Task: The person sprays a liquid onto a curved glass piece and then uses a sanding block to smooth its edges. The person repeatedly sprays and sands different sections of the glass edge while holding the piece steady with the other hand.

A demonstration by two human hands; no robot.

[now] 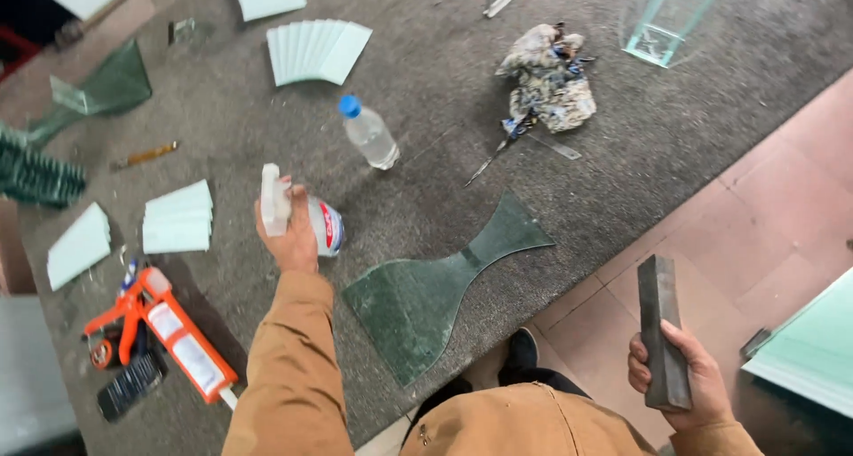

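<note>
The left hand (289,234) is gripping a white plastic spray bottle with a red and blue label (306,218) on the grey carpet-covered table (622,110). The right hand (680,372) is squeezing a dark grey stone block (663,330), held upright over the floor. At the spray bottle's one o'clock, one clear water bottle with a blue cap (368,132) is lying. At its five o'clock, one green bow-shaped glass sheet (435,287) is resting flat. At seven o'clock, one orange caulking gun holding a white tube (169,332) is lying.
</note>
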